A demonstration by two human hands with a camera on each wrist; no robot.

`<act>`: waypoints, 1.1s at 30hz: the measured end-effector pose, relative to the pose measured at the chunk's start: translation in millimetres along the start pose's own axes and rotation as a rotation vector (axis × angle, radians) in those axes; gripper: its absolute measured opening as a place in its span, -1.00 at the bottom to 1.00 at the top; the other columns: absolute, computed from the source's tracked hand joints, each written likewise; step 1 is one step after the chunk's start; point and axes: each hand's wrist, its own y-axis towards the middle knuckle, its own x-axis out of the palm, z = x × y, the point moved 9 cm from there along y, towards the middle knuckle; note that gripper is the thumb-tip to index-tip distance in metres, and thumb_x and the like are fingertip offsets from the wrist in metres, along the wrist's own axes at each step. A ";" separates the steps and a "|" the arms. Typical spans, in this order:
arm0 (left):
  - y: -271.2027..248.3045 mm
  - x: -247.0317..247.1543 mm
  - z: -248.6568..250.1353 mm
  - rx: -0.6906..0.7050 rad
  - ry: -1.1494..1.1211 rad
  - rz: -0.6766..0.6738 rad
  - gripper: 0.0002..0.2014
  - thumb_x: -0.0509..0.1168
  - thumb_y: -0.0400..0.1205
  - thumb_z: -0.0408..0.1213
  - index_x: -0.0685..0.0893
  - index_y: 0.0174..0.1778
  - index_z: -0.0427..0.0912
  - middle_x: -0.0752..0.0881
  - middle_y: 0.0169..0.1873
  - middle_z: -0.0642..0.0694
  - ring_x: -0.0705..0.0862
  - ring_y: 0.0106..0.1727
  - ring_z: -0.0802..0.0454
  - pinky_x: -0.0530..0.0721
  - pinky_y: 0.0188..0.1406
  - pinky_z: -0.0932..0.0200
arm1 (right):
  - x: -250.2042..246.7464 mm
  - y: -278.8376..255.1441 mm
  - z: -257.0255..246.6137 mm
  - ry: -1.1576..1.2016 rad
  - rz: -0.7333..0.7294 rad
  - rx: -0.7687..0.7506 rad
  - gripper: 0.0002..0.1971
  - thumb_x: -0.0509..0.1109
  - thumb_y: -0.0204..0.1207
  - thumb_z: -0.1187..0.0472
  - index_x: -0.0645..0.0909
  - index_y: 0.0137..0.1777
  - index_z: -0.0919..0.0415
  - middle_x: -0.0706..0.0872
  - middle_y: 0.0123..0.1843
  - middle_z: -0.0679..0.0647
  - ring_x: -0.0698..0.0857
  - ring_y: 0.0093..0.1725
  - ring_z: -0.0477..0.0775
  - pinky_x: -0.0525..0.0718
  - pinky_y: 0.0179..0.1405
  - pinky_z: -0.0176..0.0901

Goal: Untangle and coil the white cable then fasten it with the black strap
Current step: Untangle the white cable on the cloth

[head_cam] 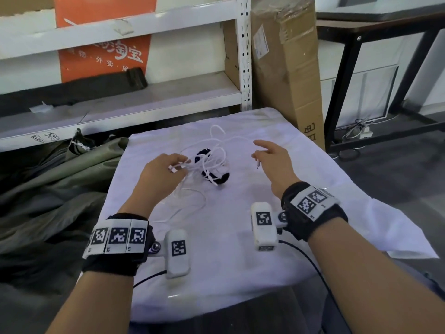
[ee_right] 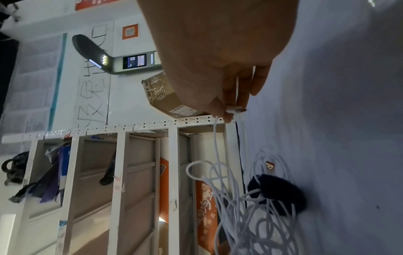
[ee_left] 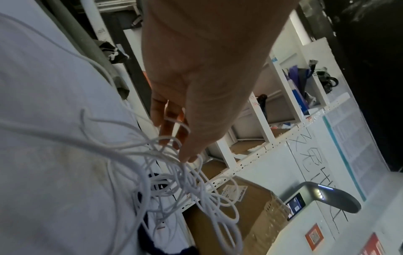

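Observation:
The white cable (head_cam: 218,154) lies in a loose tangle on the white cloth (head_cam: 240,249), with loops standing up and a strand trailing toward me. The black strap (head_cam: 218,178) lies under the tangle, partly covered. My left hand (head_cam: 178,166) pinches strands at the tangle's left side, next to a white plug; in the left wrist view, cable (ee_left: 174,181) loops round the fingers (ee_left: 167,127). My right hand (head_cam: 256,157) is raised to the right and pinches the cable's other end, a small plug (ee_right: 234,110), between thumb and fingers. A USB plug (ee_right: 270,166) shows beside the strap (ee_right: 281,196).
A white metal shelf rack (head_cam: 144,102) stands behind the table, with a tall cardboard box (head_cam: 284,68) to its right. A green tarp (head_cam: 60,177) is heaped at the left. A black table frame (head_cam: 349,80) stands at the far right.

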 end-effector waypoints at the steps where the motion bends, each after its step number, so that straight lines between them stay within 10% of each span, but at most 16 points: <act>1: 0.0 2.7 -2.2 -0.010 0.019 -0.024 -0.74 0.33 0.56 -0.05 0.73 0.15 0.07 0.67 0.00 -0.06 0.60 0.06 -0.10 0.54 0.13 0.06 | 0.0 0.6 -0.5 -0.009 0.006 -0.014 -0.69 0.19 0.59 0.37 0.67 0.20 0.12 0.66 -0.22 0.01 0.59 -0.20 -0.06 0.49 -0.27 -0.38; 4: -2.3 5.4 0.4 -0.030 0.060 -0.048 -0.68 0.32 0.54 0.01 0.69 0.20 0.11 0.61 -0.04 -0.01 0.56 0.18 -0.20 0.54 0.27 -0.14 | 3.0 -1.2 0.2 -0.015 -0.005 -0.020 -0.68 0.18 0.58 0.39 0.71 0.14 0.14 0.64 -0.26 0.00 0.59 -0.25 -0.09 0.46 -0.31 -0.37; 9: -3.2 -11.9 29.4 0.085 -0.024 0.081 -0.73 0.34 0.60 -0.22 0.64 0.22 -0.02 0.61 0.10 -0.03 0.59 0.10 0.04 0.47 0.09 0.23 | 6.5 -8.7 -4.8 -0.032 -0.036 -0.056 -0.65 0.13 0.57 0.43 0.72 0.01 0.08 0.66 -0.15 0.01 0.62 -0.17 -0.04 0.55 -0.19 -0.36; 17: -10.7 9.5 48.7 0.011 -0.166 -0.161 -0.74 0.28 0.65 -0.19 0.70 0.24 -0.06 0.75 0.09 0.06 0.65 0.08 0.16 0.47 0.12 0.29 | 13.8 -24.3 -37.2 -0.237 -0.091 -0.178 -0.61 0.09 0.57 0.42 0.74 -0.06 0.08 0.69 -0.09 -0.06 0.58 -0.17 0.01 0.58 -0.14 -0.16; 25: -27.7 11.1 45.6 -0.084 -0.308 -0.199 -0.68 0.14 0.72 -0.26 0.53 0.38 0.08 0.70 -0.30 -0.02 0.57 -0.34 0.06 0.52 -0.22 0.26 | 14.3 -34.5 -55.8 -0.378 -0.106 -0.285 -0.74 0.17 0.60 0.36 0.66 0.00 0.05 0.69 0.02 0.10 0.68 -0.03 0.10 0.67 0.04 -0.07; 33: -32.2 0.5 57.3 -0.054 -0.438 -0.125 -0.76 0.20 0.71 -0.27 0.75 0.15 -0.12 0.76 -0.18 0.01 0.66 -0.29 0.27 0.57 -0.26 0.43 | 44.0 -48.6 -75.5 -0.531 -0.273 -0.369 -0.75 0.28 0.54 0.41 0.78 -0.01 0.18 0.79 0.05 0.11 0.65 -0.04 -0.02 0.58 0.00 -0.29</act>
